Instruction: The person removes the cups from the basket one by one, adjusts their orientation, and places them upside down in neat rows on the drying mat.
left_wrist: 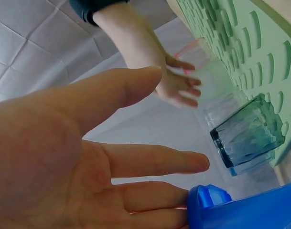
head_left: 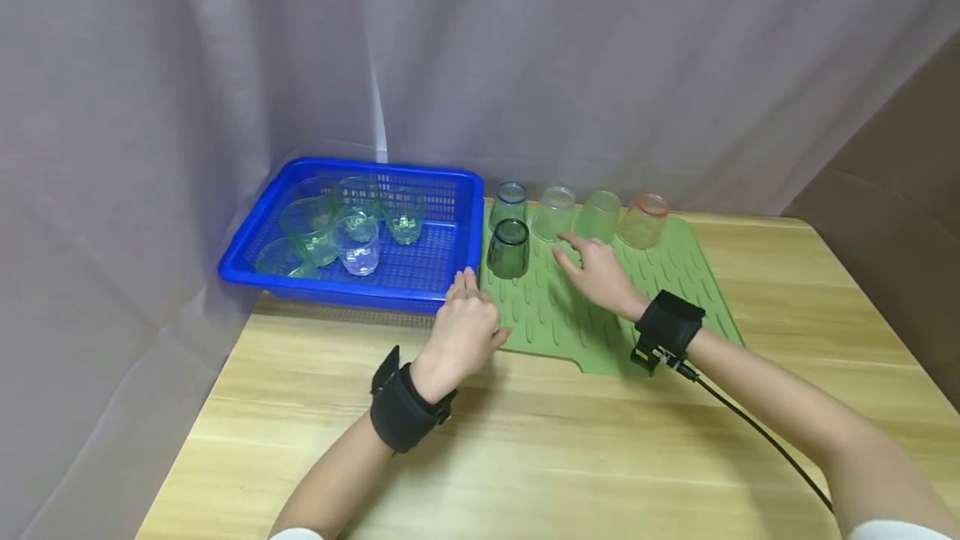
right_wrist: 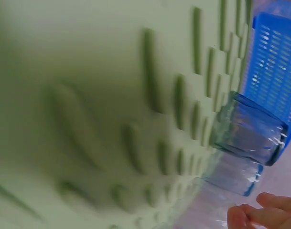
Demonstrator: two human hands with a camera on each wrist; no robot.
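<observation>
My left hand (head_left: 467,327) has its fingers stretched out at the near right corner of the blue plastic basket (head_left: 348,294). In the left wrist view its fingertips meet the basket's blue rim (left_wrist: 197,210). Over the green mat (head_left: 528,319), my right hand (head_left: 600,273) reaches toward the row of glasses with nothing in its fingers. A dark tinted glass (head_left: 508,252) stands upside down on the mat, in front of a blue-tinged glass (head_left: 510,200). To their right are a clear glass (head_left: 553,211), a pale green glass (head_left: 600,213) and a red-edged glass (head_left: 643,223).
Inside the basket are several clear glasses, among them a near one (head_left: 357,247) and a right-hand one (head_left: 405,219). A grey curtain (head_left: 570,65) hangs behind. Both basket and mat lie on the wooden table (head_left: 540,440). A black cable (head_left: 765,440) runs along the right forearm.
</observation>
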